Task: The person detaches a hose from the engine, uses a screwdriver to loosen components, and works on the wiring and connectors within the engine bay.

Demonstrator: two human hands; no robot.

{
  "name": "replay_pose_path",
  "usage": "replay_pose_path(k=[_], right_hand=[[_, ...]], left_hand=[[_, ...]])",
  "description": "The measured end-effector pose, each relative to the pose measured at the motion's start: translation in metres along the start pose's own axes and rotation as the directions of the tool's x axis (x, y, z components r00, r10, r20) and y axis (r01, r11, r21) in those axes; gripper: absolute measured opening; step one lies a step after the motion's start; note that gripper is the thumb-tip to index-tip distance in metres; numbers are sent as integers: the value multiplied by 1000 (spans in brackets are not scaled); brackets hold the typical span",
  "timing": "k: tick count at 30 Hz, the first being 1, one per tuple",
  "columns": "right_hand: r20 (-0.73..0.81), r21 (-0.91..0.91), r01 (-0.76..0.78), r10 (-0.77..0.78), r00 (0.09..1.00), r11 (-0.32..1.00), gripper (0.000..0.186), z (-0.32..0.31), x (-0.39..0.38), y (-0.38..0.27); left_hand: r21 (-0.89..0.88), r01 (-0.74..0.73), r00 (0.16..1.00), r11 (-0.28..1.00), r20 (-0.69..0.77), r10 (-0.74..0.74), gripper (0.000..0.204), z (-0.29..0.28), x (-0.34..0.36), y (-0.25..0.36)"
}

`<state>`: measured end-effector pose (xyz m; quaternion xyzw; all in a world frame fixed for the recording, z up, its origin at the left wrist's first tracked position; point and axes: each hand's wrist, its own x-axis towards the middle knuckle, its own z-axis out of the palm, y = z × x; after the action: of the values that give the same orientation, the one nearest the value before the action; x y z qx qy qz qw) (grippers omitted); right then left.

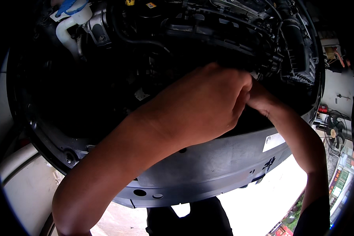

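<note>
My left hand reaches across the front of a car's open engine bay, its back toward me and its fingers curled closed. Whatever it grips, if anything, is hidden beneath it. My right hand comes in from the right and meets the left one; its fingers disappear behind the left hand and into shadow. Both hands are just behind the grey front panel of the car. Beyond them lies the dark engine, with black hoses and plastic covers.
A white reservoir with a blue cap stands at the far left of the bay. At the right is a ribbed black housing. Outside the car, a black fan stands on the right. My dark-clothed legs show below the panel.
</note>
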<state>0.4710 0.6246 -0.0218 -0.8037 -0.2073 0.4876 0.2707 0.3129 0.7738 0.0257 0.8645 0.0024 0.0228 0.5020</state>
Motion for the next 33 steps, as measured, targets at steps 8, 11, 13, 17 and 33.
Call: replay_pose_path(k=[8,11,13,17,33], right_hand=[[71,-48,-79,82,994,996,30,1,-4,-17],[68,0,-83,83,994,997,28,1,-6,-17],[96,27,-48,45,994,998,25,4,-3,-15],[59,71,-33,29,998,997,18,-2,-6,-12],[53,-259,134,-125,991,957,20,-4,7,5]], left_hand=[[691,121,950,713,127,-284,15,-54,-40,-42],[537,203,933,819,149,-329,14,-42,-37,-34],[41,380,920,924,-117,-373,18,11,-17,-20],[-775,610,376,167,97,-922,26,79,50,7],[-816,170,335,-553,575,-746,57,115,97,-81]])
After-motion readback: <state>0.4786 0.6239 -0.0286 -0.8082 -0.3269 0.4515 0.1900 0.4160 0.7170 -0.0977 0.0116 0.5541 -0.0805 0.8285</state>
